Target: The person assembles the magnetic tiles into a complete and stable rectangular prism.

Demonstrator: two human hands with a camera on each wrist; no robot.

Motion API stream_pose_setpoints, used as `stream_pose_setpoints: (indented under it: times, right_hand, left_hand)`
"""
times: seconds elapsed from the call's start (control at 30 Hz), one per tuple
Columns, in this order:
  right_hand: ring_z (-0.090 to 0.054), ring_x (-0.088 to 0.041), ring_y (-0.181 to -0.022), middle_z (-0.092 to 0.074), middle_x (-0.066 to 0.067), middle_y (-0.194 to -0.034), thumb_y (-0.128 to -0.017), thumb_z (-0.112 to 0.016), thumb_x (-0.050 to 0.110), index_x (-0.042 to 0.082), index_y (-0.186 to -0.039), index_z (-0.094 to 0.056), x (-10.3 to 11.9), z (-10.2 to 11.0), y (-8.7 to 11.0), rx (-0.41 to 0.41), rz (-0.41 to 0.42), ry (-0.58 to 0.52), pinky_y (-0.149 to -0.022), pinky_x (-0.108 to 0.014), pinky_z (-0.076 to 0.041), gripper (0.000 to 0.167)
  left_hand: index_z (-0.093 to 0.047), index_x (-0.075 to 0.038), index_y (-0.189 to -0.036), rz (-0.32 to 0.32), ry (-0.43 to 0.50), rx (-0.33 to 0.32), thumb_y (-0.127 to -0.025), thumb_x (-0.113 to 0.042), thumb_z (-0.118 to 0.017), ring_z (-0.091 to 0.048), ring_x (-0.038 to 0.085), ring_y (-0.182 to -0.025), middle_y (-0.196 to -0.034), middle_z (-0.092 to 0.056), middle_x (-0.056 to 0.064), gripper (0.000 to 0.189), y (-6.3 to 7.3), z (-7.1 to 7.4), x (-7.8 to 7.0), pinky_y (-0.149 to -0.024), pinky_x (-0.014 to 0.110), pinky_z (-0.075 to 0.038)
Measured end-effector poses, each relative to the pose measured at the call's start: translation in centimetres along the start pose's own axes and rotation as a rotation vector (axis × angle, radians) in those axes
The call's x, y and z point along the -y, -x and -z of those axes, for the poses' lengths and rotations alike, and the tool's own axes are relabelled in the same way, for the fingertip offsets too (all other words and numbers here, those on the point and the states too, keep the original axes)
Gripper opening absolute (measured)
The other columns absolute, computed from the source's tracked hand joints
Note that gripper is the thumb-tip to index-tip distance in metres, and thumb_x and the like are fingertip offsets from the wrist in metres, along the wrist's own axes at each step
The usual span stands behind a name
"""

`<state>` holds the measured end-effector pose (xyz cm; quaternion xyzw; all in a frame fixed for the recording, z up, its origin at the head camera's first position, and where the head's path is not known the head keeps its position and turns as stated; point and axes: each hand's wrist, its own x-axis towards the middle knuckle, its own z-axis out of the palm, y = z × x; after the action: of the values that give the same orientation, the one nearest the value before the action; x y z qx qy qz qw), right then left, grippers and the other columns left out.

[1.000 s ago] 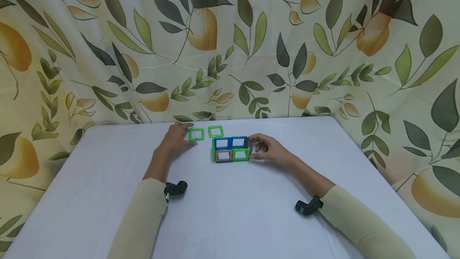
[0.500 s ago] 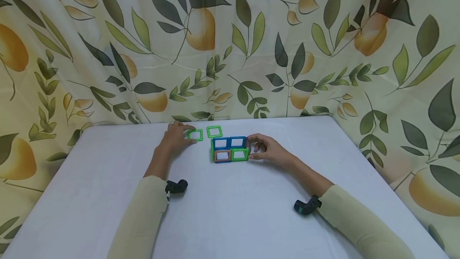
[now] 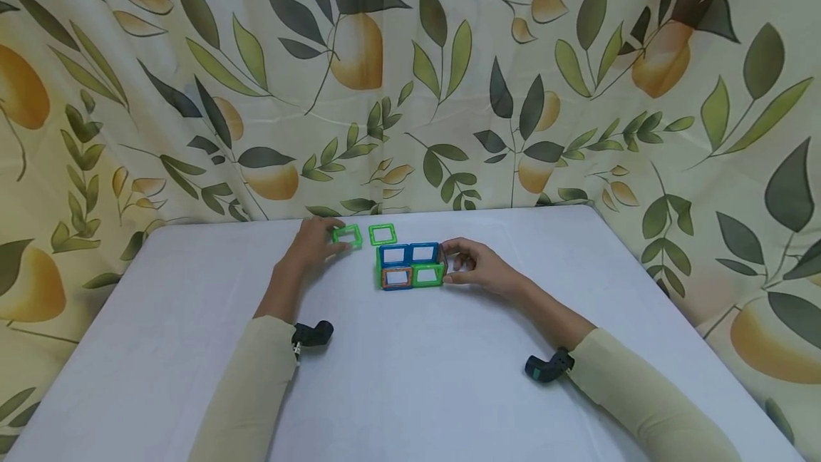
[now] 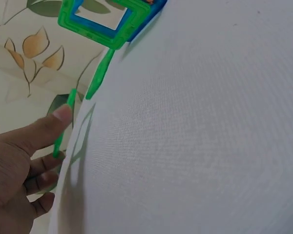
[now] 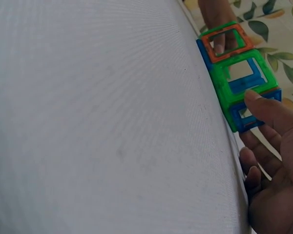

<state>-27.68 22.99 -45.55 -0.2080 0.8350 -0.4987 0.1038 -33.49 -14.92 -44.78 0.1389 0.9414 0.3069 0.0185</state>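
Observation:
My left hand (image 3: 313, 239) pinches a green square magnetic tile (image 3: 356, 232) between thumb and fingers. In the left wrist view that tile (image 4: 58, 145) is seen edge-on, tilted and off the cloth, with its shadow below. To its right a second green tile (image 3: 383, 226) lies flat. My right hand (image 3: 481, 266) grips the right end of a box-like build of magnetic tiles (image 3: 410, 266), in blue, green and orange. The right wrist view has my thumb on the build's front green tile (image 5: 225, 92), the fingers reaching behind; their tips are partly hidden.
A white cloth covers the table (image 3: 410, 376). Behind its far edge hangs a curtain (image 3: 410, 91) printed with fruit and leaves. Each wrist wears a black camera, one at the left cuff (image 3: 313, 334) and one at the right (image 3: 549, 366).
My left hand has lifted and tilted the green tile, which lay flat on the cloth a second ago. The right hand keeps its grip on the build, which stays in place.

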Motion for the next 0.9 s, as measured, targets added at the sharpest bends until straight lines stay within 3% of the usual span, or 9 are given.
stream_pose_setpoints:
  times: [0.3, 0.6, 0.9]
  right_hand:
    - [-0.051, -0.033, -0.1, -0.06, -0.011, -0.12, -0.088, -0.085, 0.008, 0.004, -0.142, -0.06, -0.1, 0.0, 0.0, 0.007, 0.006, -0.013, -0.076, -0.027, -0.042, 0.059]
    - [-0.052, -0.034, -0.101, -0.061, -0.011, -0.121, -0.089, -0.084, 0.008, 0.004, -0.143, -0.059, 0.0, 0.1, 0.0, 0.006, 0.008, -0.005, -0.077, -0.027, -0.042, 0.06]
    - [-0.051, -0.034, -0.101, -0.06, -0.011, -0.121, -0.089, -0.084, 0.008, 0.003, -0.143, -0.059, -0.1, 0.0, 0.0, 0.007, -0.002, -0.01, -0.077, -0.027, -0.042, 0.06]
  left_hand:
    - [-0.065, -0.002, -0.141, -0.043, 0.0, -0.03, -0.094, -0.026, -0.082, -0.047, 0.04, -0.124, -0.135, -0.059, 0.023, 0.055, 0.2, 0.4, -0.6, -0.104, 0.055, -0.043]
    - [-0.07, -0.002, -0.135, -0.127, 0.043, -0.067, -0.089, -0.025, -0.087, -0.046, 0.039, -0.128, -0.136, -0.063, 0.02, 0.054, 0.7, 0.7, -1.5, -0.105, 0.055, -0.042]
    - [-0.071, -0.004, -0.134, -0.149, 0.089, -0.066, -0.087, -0.027, -0.088, -0.05, 0.037, -0.122, -0.134, -0.061, 0.018, 0.054, 0.9, 0.4, -1.9, -0.1, 0.052, -0.047]
